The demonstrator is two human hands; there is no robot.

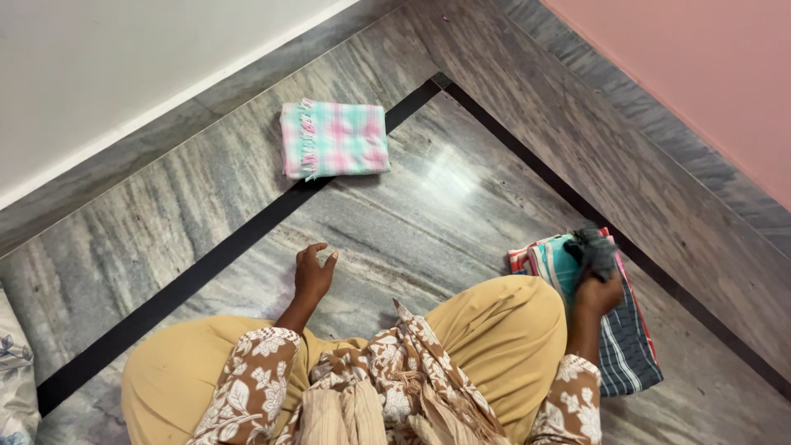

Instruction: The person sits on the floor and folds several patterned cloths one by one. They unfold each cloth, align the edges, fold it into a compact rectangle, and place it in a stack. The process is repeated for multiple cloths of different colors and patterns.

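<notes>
Right hand grips dark cloth; left hand empty.

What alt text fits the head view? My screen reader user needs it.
A seated person's right hand grips a dark cloth over a pile of folded cloths; the left hand rests on the grey floor, near a folded pink-and-green towel.

Dark grey cloth (bunched, blurred) atop stacked folded cloths; floor-level.
</notes>
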